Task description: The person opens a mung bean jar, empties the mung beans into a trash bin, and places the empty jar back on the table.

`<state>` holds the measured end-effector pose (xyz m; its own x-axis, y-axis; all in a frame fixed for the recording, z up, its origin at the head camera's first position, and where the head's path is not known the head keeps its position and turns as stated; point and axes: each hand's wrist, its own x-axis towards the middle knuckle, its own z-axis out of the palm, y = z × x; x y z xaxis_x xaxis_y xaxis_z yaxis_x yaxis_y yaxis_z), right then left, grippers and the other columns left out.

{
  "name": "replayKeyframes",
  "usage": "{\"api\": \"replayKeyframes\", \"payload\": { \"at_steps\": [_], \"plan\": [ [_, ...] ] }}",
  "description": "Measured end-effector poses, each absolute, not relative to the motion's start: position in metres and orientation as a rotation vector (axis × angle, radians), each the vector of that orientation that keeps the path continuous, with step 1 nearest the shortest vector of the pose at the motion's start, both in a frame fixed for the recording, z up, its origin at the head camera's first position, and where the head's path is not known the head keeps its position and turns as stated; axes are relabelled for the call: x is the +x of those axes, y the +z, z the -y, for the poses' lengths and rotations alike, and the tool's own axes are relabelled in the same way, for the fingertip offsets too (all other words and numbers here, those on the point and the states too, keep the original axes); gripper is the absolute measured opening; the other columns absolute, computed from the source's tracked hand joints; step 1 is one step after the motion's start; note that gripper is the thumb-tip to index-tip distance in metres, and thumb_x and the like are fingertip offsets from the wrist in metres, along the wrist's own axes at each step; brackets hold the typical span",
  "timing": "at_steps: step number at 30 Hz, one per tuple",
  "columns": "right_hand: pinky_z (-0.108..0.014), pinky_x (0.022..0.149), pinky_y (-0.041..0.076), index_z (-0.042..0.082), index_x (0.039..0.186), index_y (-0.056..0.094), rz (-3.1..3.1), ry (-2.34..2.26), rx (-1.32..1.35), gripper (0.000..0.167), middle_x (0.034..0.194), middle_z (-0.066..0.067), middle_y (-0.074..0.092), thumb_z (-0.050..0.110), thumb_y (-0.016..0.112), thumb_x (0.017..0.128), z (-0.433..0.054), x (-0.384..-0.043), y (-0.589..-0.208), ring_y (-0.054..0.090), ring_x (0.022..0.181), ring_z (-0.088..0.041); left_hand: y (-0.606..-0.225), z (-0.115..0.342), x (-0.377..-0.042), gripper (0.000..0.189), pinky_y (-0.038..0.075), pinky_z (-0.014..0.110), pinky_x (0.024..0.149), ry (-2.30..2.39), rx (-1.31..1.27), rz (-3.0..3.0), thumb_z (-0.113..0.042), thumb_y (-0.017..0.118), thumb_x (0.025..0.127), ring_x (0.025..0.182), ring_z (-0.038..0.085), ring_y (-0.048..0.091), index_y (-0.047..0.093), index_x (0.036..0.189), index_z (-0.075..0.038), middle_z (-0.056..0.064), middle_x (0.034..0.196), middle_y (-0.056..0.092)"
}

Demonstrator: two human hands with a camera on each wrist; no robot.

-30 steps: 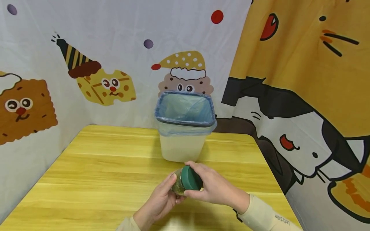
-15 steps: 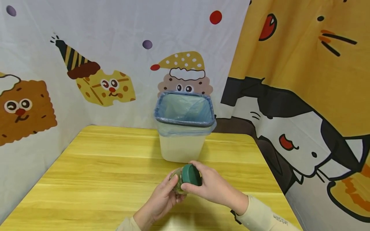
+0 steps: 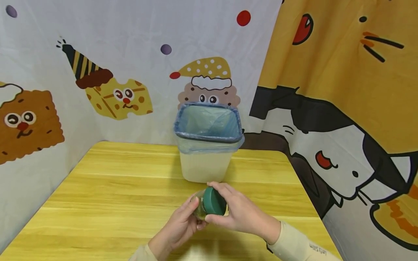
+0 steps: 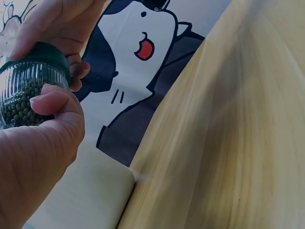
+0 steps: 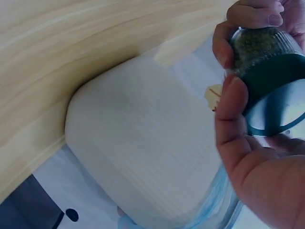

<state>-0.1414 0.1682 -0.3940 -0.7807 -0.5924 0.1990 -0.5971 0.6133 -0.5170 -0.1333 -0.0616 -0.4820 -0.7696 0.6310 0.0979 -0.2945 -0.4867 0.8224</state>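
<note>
Since a moment ago, the right hand [image 3: 241, 212] has shifted slightly with the green lid [image 3: 214, 201] its fingers curl around; over on the bin's [image 3: 205, 166] near side, the left hand [image 3: 179, 225] wraps its fingers about the tilted clear jar [image 4: 21, 90].

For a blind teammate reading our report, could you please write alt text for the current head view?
A person's left hand grips a tilted clear jar while the right hand grips the green lid on it. Beyond them, a pale bin lined with a blue bag stands on a wood-grain table before cartoon-printed fabric.
</note>
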Motion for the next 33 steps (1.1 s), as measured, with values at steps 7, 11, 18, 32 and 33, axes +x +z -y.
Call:
{"api": "replayKeyframes", "payload": {
  "at_steps": [7, 11, 18, 32, 33],
  "plan": [
    [-0.027, 0.076, 0.058, 0.004, 0.156, 0.046, 3.040, 1.138, 0.732, 0.094, 0.127, -0.014, 0.071, 0.066, 0.075, 0.092, -0.1626, -0.1417, -0.3901, 0.069, 0.096, -0.014, -0.4827, 0.0593, -0.1347, 0.039, 0.047, 0.015, 0.073, 2.241, 0.500, -1.201, -0.038, 0.031, 0.119, 0.088, 0.005, 0.057, 0.041, 0.154, -0.023, -0.007, 0.113, 0.064],
    [-0.025, 0.069, 0.056, 0.006, 0.150, 0.050, 3.039, 1.157, 0.728, 0.084, 0.116, -0.009, 0.072, 0.063, 0.075, 0.093, -0.1618, -0.1424, -0.3907, 0.067, 0.087, -0.011, -0.4842, 0.0591, -0.1352, 0.042, 0.047, 0.014, 0.073, 2.228, 0.487, -1.204, -0.040, 0.030, 0.119, 0.088, 0.005, 0.057, 0.038, 0.156, -0.022, -0.007, 0.114, 0.063],
    [-0.030, 0.084, 0.061, 0.018, 0.159, 0.044, 2.886, 0.828, 0.975, 0.086, 0.142, -0.008, 0.064, 0.046, 0.086, 0.090, -0.1638, -0.1399, -0.3914, 0.068, 0.108, -0.016, -0.4862, 0.0597, -0.1359, 0.038, 0.046, 0.016, 0.074, 2.276, 0.509, -1.121, -0.040, 0.028, 0.119, 0.088, 0.005, 0.059, 0.049, 0.146, -0.025, -0.007, 0.112, 0.065],
    [-0.037, 0.089, 0.060, 0.015, 0.164, 0.041, 2.986, 1.019, 0.758, 0.097, 0.148, -0.009, 0.064, 0.068, 0.076, 0.090, -0.1625, -0.1376, -0.3881, 0.069, 0.117, -0.020, -0.4850, 0.0593, -0.1342, 0.040, 0.047, 0.014, 0.073, 2.283, 0.548, -1.066, -0.040, 0.027, 0.119, 0.089, 0.004, 0.059, 0.047, 0.149, -0.023, -0.009, 0.111, 0.066],
    [-0.035, 0.087, 0.059, 0.016, 0.162, 0.043, 2.978, 1.021, 0.770, 0.093, 0.146, -0.008, 0.066, 0.066, 0.077, 0.091, -0.1625, -0.1375, -0.3880, 0.069, 0.114, -0.018, -0.4854, 0.0591, -0.1343, 0.040, 0.047, 0.015, 0.073, 2.282, 0.551, -1.065, -0.040, 0.027, 0.119, 0.089, 0.005, 0.059, 0.047, 0.149, -0.023, -0.009, 0.110, 0.067]
  ]
}}
